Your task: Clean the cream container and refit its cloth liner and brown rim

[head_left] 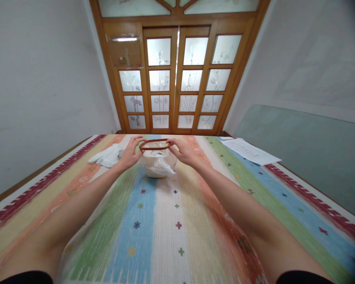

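Note:
A brown rounded rim ring is held level over a small cream bin. My left hand pinches the ring's left end, and my right hand grips its right end with the thumb below. A translucent white plastic bag lines the bin and hangs down over its front and right side. Whether the ring touches the bin's top edge I cannot tell. The bin stands upright near the table's far end.
A crumpled white cloth or bag lies left of the bin. Printed paper sheets rest at the right on the striped tablecloth. Behind the table are wood-framed glass doors, and a pale green panel stands at the right.

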Tool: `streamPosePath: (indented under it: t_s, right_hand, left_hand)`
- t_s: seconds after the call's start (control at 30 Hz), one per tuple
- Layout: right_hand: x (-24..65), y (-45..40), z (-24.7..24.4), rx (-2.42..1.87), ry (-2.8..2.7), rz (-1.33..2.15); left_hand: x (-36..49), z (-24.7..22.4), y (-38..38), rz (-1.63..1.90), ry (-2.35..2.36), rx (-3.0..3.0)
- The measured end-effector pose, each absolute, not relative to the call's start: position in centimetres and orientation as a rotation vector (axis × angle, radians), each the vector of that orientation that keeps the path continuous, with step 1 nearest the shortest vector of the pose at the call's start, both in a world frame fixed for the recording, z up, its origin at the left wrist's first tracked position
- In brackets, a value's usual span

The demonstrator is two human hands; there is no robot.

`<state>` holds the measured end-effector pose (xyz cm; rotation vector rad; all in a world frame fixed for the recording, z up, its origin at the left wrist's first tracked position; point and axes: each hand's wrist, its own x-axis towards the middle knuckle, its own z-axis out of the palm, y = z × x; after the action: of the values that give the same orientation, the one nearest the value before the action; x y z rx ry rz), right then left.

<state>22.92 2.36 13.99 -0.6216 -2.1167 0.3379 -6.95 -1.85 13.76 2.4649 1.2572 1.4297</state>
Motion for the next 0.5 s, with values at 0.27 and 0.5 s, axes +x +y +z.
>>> streamPosePath:
  t_s: [0.27, 0.5]
  right_hand:
    - [23.2, 3.0, 13.0, -0.715, -2.169, 0.193]
    - [23.1, 2.4, 12.0, -0.728, -2.179, 0.213]
  left_hand:
    - [-6.2, 10.9, -1.5, 1.436, 1.15, 2.312]
    - [-6.1, 9.4, -1.7, 1.483, 1.156, 2.093]
